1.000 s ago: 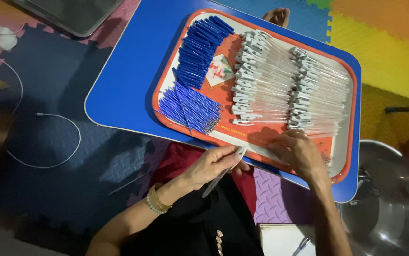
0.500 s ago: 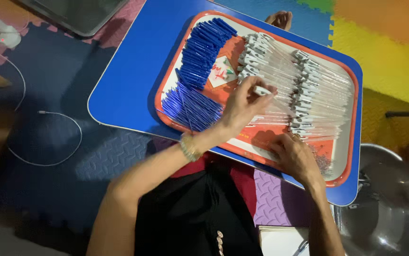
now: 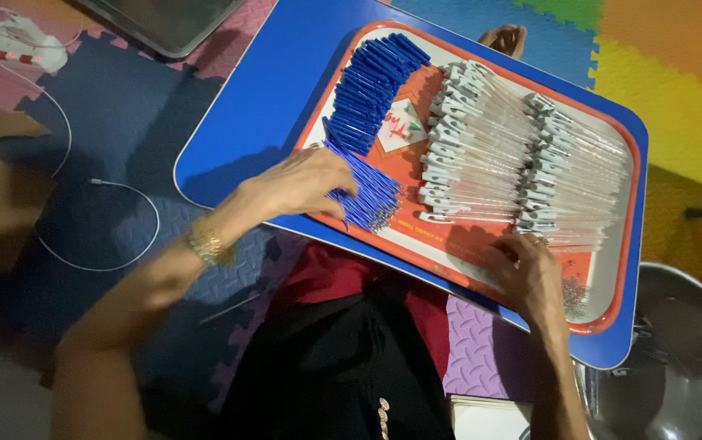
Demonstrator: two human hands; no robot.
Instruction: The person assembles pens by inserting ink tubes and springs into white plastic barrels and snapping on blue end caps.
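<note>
An orange tray [image 3: 449, 253] lies on a blue table [image 3: 269, 90]. Blue pen refills [image 3: 371, 85] are piled along its left side and clear pen barrels with white clips [image 3: 489, 155] fill the middle and right. My left hand [image 3: 302, 183], with a gold bracelet on the wrist, rests fingers down on the lower bunch of blue refills [image 3: 367, 195] at the tray's near left corner. My right hand [image 3: 522, 273] lies on the tray's near edge, just below the clear barrels, with its fingers curled; whether it grips anything is hidden.
A steel bowl [image 3: 677, 358] stands on the floor at the lower right. A white cable [image 3: 115, 236] loops over the dark foam mats on the left. A dark flat tray [image 3: 172, 24] lies at the top left. Someone's toes [image 3: 506, 37] show beyond the table.
My left hand went from below the tray's near edge out to the clear barrels, then swung back left onto the blue refills. My right hand has stayed at the near edge.
</note>
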